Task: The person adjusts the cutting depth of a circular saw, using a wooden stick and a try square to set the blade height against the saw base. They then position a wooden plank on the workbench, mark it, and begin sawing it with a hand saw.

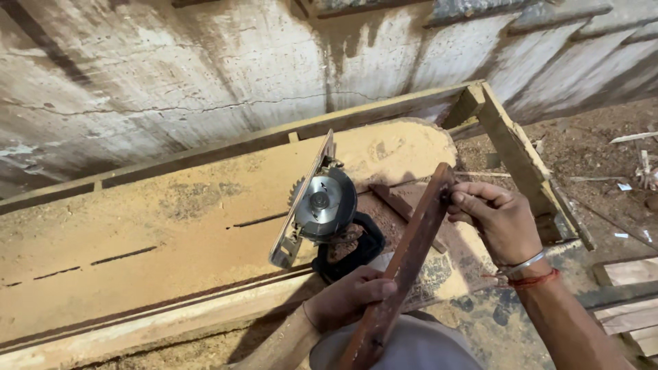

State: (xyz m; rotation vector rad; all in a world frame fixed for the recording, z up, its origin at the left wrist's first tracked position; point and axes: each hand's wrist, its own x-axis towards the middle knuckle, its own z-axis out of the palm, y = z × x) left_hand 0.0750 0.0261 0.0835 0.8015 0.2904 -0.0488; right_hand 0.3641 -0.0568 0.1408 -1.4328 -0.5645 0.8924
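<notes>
Holding a long reddish-brown wooden strip [408, 255] slantwise above a sawdust-covered plank bench [171, 226]: left hand [349, 296] wrapped around its lower part, right hand [497, 219] pinching its upper end. Just beyond, a tipped-up circular saw with silver blade [321, 204].

wooden workbench [171, 226] | dusted with sawdust [391, 147] | circular saw [322, 205] lying tipped

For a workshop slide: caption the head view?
Both hands hold a reddish wooden strip beside a circular saw.
</notes>
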